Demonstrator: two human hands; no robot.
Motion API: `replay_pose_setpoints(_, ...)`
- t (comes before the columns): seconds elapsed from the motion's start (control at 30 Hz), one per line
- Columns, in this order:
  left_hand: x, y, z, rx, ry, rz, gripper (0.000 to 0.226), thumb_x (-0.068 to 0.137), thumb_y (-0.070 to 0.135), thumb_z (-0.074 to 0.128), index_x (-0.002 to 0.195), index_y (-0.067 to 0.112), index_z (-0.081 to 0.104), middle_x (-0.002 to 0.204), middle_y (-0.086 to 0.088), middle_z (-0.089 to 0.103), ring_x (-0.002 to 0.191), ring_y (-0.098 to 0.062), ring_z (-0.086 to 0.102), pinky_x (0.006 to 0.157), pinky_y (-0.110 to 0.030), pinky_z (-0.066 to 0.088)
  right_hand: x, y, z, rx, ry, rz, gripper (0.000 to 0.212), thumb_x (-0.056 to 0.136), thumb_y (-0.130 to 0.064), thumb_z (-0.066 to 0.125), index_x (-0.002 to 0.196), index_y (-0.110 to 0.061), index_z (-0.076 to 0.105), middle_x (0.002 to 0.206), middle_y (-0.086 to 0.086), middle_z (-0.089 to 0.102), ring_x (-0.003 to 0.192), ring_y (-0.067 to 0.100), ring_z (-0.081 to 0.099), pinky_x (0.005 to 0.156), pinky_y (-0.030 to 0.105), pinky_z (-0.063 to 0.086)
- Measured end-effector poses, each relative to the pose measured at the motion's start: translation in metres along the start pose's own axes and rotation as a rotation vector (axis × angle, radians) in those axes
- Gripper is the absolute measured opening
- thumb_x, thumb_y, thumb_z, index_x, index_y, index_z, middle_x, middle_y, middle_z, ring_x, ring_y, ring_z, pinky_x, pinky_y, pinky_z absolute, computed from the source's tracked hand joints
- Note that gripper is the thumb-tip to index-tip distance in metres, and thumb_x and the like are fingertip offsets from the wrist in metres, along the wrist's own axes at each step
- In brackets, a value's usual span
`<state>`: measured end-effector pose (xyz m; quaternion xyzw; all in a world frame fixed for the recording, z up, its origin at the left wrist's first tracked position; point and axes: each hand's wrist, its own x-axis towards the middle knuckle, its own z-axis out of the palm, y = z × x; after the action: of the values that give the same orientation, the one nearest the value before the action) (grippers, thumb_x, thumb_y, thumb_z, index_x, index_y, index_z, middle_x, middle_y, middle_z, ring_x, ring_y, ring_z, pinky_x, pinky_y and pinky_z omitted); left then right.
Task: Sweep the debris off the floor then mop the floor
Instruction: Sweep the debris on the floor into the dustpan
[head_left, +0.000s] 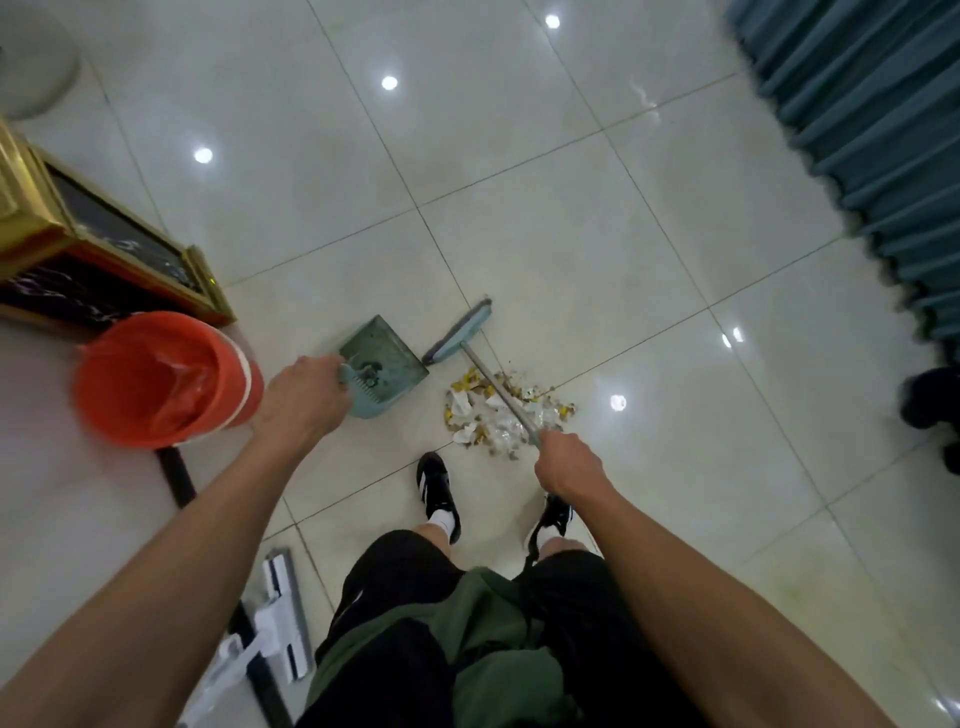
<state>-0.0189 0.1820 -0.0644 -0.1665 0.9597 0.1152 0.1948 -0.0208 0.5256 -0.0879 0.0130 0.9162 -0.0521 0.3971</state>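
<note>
Left hand (306, 397): curled round the handle end of the teal plastic dustpan (382, 366) — a flat scoop, grimy inside.
Right hand (569, 462): closed round the thin metal handle of the broom (460, 332), its long narrow head beyond the pile.
Debris (501, 415): crumpled white scraps and yellow bits heaped on glossy pale tile, just right of the dustpan.
Bin (161, 379): round, orange, plastic-lined — left of the dustpan.
Mop (278, 618): flat white head, lying on the floor by the left leg.

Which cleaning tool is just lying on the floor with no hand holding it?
The white mop, near the bottom left. The left hand holds the dustpan, the right hand holds the broom.
</note>
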Motion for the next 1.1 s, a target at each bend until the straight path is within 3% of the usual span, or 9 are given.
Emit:
replay_pose_setpoints(0.1, -0.013, 0.009, 0.009, -0.001, -0.013, -0.073, 0.021, 0.081, 0.022, 0.053, 0.097, 0.027, 0.066, 0.084, -0.008, 0.068, 0.073, -0.032, 0.064, 0.067, -0.037, 0.053, 0.006, 0.017, -0.004, -0.014, -0.106, -0.038, 0.035, 0.091, -0.012, 0.045, 0.125, -0.017, 0.050, 0.091, 0.004, 0.055, 0.077, 0.022, 0.059, 0.062, 0.032, 0.049)
replay_pose_setpoints(0.23, -0.038, 0.034, 0.022, -0.028, -0.044, -0.163, 0.020, 0.081, 0.022, 0.055, 0.096, 0.027, 0.067, 0.085, -0.007, 0.070, 0.076, -0.033, 0.067, 0.068, -0.037, 0.056, 0.016, 0.046, -0.013, -0.042, -0.240, -0.089, 0.041, 0.093, -0.013, 0.043, 0.133, -0.014, 0.047, 0.112, 0.012, 0.059, 0.097, 0.027, 0.062, 0.084, 0.039, 0.056)
replay_pose_setpoints(0.33, -0.064, 0.061, 0.034, -0.049, -0.015, -0.225, 0.021, 0.080, 0.021, 0.054, 0.095, 0.026, 0.067, 0.087, -0.010, 0.070, 0.079, -0.036, 0.067, 0.070, -0.039, 0.056, 0.020, 0.072, -0.021, -0.094, -0.247, -0.147, 0.045, 0.093, -0.012, 0.043, 0.138, -0.013, 0.046, 0.117, 0.014, 0.060, 0.099, 0.027, 0.063, 0.079, 0.035, 0.055)
replay_pose_setpoints(0.57, -0.120, 0.117, 0.077, -0.058, -0.028, -0.346, 0.026, 0.077, 0.016, 0.057, 0.098, 0.027, 0.066, 0.089, -0.012, 0.070, 0.082, -0.038, 0.066, 0.067, -0.036, 0.050, 0.025, 0.153, -0.033, -0.161, -0.215, -0.225, 0.045, 0.096, -0.018, 0.043, 0.141, -0.016, 0.043, 0.112, 0.010, 0.060, 0.091, 0.024, 0.060, 0.081, 0.036, 0.056)
replay_pose_setpoints(0.67, -0.143, 0.131, 0.087, -0.090, -0.034, -0.387, 0.024, 0.077, 0.016, 0.058, 0.096, 0.028, 0.066, 0.088, -0.011, 0.070, 0.080, -0.037, 0.065, 0.065, -0.034, 0.046, 0.021, 0.177, -0.032, -0.177, -0.221, -0.228, 0.038, 0.095, -0.018, 0.041, 0.132, -0.015, 0.049, 0.105, 0.008, 0.061, 0.088, 0.023, 0.063, 0.081, 0.039, 0.058)
replay_pose_setpoints(0.8, -0.172, 0.136, 0.092, -0.116, -0.044, -0.410, 0.022, 0.081, 0.016, 0.058, 0.098, 0.027, 0.067, 0.085, -0.007, 0.069, 0.076, -0.033, 0.065, 0.065, -0.034, 0.052, 0.018, 0.175, -0.034, -0.089, -0.162, -0.238, 0.031, 0.095, -0.019, 0.040, 0.119, -0.013, 0.057, 0.094, 0.008, 0.062, 0.078, 0.024, 0.065, 0.072, 0.042, 0.062)
replay_pose_setpoints(1.0, -0.220, 0.119, 0.102, -0.123, -0.065, -0.446, 0.022, 0.083, 0.013, 0.057, 0.096, 0.026, 0.067, 0.085, -0.009, 0.069, 0.077, -0.035, 0.064, 0.066, -0.036, 0.054, -0.006, 0.160, -0.007, -0.153, -0.099, -0.328, 0.038, 0.091, -0.019, 0.041, 0.127, -0.020, 0.054, 0.093, 0.001, 0.053, 0.076, 0.020, 0.056, 0.067, 0.032, 0.047)
replay_pose_setpoints(1.1, -0.244, 0.106, 0.109, -0.126, -0.088, -0.426, 0.015, 0.086, 0.015, 0.056, 0.091, 0.025, 0.065, 0.081, -0.006, 0.066, 0.073, -0.031, 0.063, 0.064, -0.036, 0.053, -0.022, 0.146, 0.011, -0.259, -0.103, -0.364, 0.041, 0.088, -0.013, 0.044, 0.126, -0.022, 0.053, 0.092, 0.002, 0.053, 0.076, 0.020, 0.056, 0.065, 0.033, 0.048)
